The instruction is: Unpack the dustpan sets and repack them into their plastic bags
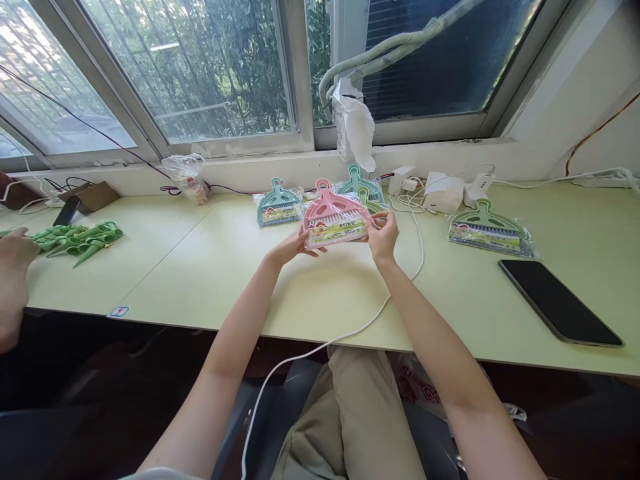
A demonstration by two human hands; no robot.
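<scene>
Both of my hands hold a pink mini brush-and-dustpan set (333, 215) in a clear wrapper, a little above the pale green table (320, 293). My left hand (295, 245) pinches its lower left corner. My right hand (383, 235) grips its right edge. Behind it lie a teal set (278, 204), another teal set (356, 180) and a green one (371, 199). One more green wrapped set (487, 229) lies off to the right.
A black phone (560, 301) lies at the right front. A white cable (350, 330) runs over the table edge toward my lap. Chargers and white boxes (443, 190) sit by the window. Green plastic pieces (80, 239) lie at the left near another person's hand (15, 250).
</scene>
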